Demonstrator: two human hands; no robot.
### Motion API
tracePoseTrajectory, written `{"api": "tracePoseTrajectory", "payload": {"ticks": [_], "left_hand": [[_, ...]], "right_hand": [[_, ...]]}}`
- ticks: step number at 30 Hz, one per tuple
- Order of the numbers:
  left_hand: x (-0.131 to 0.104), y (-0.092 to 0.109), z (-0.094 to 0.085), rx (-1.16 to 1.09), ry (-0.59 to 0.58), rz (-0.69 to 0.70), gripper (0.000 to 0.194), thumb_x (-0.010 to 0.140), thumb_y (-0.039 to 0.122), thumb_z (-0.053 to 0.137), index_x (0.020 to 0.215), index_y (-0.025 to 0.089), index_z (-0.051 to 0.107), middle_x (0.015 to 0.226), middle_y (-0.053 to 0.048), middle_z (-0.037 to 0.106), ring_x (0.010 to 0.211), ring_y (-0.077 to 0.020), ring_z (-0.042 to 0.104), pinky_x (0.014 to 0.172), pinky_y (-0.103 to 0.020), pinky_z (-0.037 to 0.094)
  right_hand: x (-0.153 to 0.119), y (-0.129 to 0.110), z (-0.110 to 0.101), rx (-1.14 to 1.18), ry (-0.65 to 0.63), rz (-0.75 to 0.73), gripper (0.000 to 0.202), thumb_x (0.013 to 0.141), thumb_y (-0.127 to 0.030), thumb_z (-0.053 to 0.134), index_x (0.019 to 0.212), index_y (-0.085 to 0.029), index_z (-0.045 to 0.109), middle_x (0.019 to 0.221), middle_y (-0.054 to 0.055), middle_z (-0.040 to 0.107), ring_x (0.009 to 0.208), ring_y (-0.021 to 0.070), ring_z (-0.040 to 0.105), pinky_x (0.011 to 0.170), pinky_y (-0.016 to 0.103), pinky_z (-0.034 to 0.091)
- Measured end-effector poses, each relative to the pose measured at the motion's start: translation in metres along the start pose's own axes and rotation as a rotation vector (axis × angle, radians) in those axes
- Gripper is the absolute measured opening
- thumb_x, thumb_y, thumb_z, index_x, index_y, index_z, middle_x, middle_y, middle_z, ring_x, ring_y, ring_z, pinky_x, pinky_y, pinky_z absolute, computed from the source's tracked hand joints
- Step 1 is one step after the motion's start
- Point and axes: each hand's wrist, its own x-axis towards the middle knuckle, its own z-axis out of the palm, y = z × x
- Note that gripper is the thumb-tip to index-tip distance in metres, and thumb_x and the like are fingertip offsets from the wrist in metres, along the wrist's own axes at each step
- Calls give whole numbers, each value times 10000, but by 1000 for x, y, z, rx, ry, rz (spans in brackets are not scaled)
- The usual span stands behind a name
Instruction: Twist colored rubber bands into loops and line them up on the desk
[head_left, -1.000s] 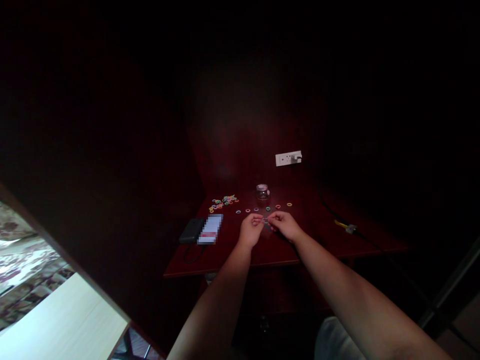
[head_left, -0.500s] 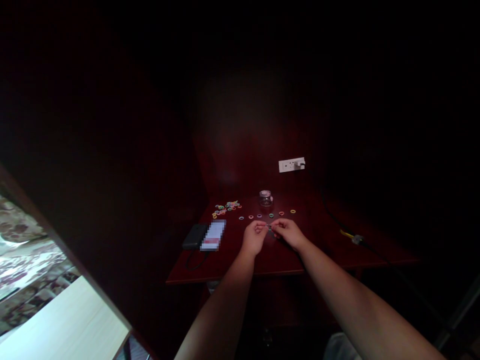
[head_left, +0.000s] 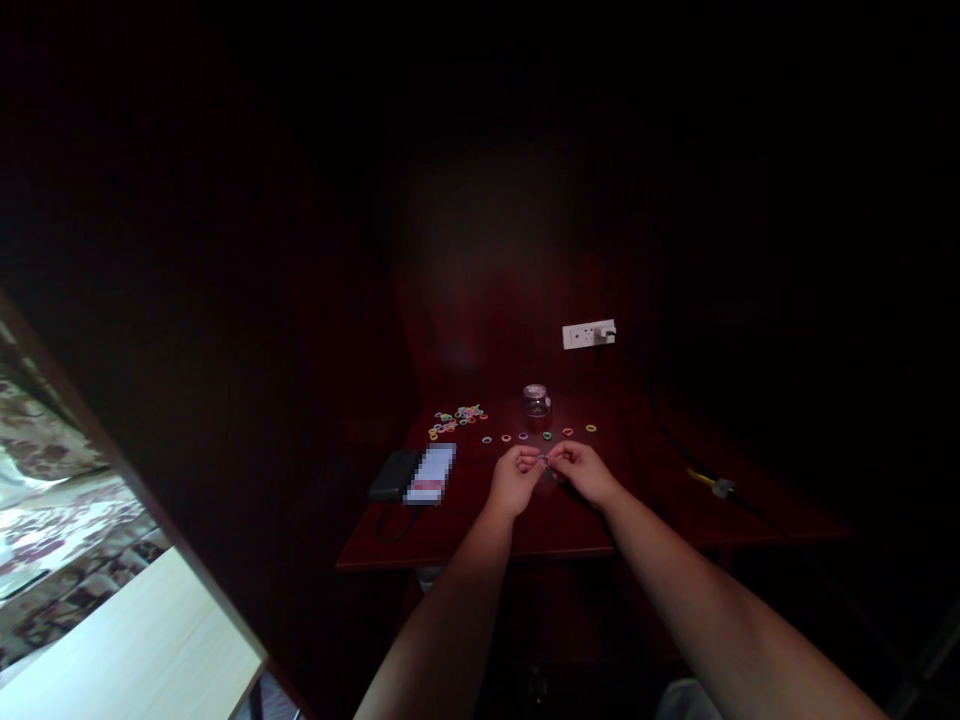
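My left hand [head_left: 516,482] and my right hand [head_left: 583,470] meet over the middle of the dark red table. Fingertips of both are pinched together on a small hair tie [head_left: 546,459], mostly hidden by the fingers; its colour is hard to tell. Just beyond them runs a spaced row of small loops: a blue hair tie [head_left: 487,440], a pink one, a purple hair tie [head_left: 523,436], a green hair tie [head_left: 547,436], a red one and a yellow hair tie [head_left: 591,428]. Behind the row stands a clear jar [head_left: 536,402] with a lid.
A loose pile of hair ties [head_left: 466,414] lies at the back left. A phone [head_left: 430,474] with a blurred screen rests beside a black box [head_left: 393,476] with a cable. A wall socket [head_left: 589,335] holds a plug. At right lies a cable with a yellow end [head_left: 702,477].
The whole view has shifted slightly, so everything sits a little lower and further right. Both hands keep their pinch, with small finger movements around the hair tie.
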Motion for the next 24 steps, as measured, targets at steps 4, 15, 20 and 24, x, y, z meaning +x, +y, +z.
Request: {"api": "tracePoseTrajectory", "payload": {"ticks": [4,15,20,24], "left_hand": [[1,-1,0,1,1,11,239,647,201,667,854,115,583,717,-47,604,650,-107,566,631,-232,447],[2,2,-1,-36,6,-1,186,645,203,658,802,126,597,701,-43,617,640,-112,573,611,-225,446],[2,1,0,-23,23,-20,172,657,235,652,781,124,612,697,-55,637,650,-127,590,636,-244,452],[2,0,-1,19,28,-14,175,674,258,638,785,123,624,700,-57,640,648,-130,587,634,-245,446]], "right_hand": [[-1,-3,0,11,22,-3,227,638,-348,636,707,-150,547,533,-31,538,469,89,478,473,214,348],[-3,-5,3,108,-27,-40,410,562,-281,707,928,-179,552,666,-34,576,479,67,472,484,211,374],[-3,-5,2,15,-18,-18,265,635,-334,653,808,-141,603,583,-22,562,458,73,474,460,208,358],[-2,-5,1,-14,9,2,253,647,-352,641,770,-131,620,556,-17,561,450,74,474,453,207,353]]}}
